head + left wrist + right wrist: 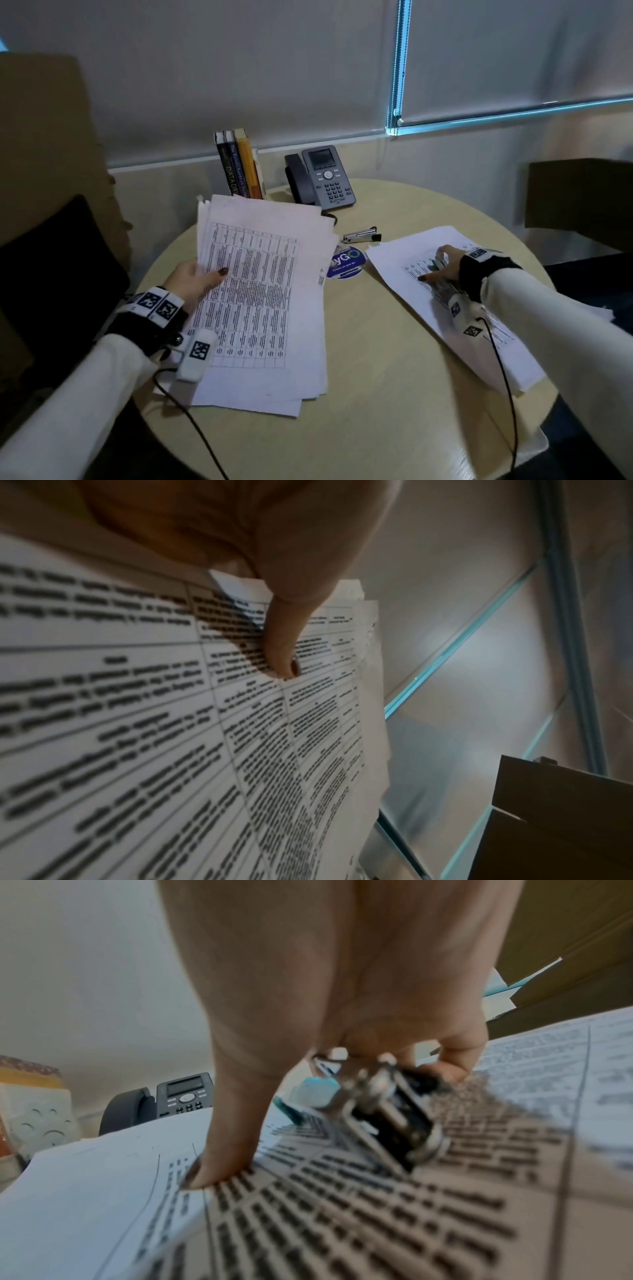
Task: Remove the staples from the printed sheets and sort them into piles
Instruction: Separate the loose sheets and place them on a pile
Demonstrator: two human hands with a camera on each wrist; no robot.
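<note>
On the tabletop (376, 377), the left hand (191, 281) pinches the left sheets (260, 291), long axis running away from the person. The right hand (445, 267) grips a staple remover (387, 1110) upon the right sheets (411, 274), angled diagonally.

We read "DATA DRI…" on the dark book spine (231, 178) | "yGO" on the round blue sticker (345, 262), its smaller line too blurred | table text on the printed sheets (253, 284) blurred beyond reading.
</note>
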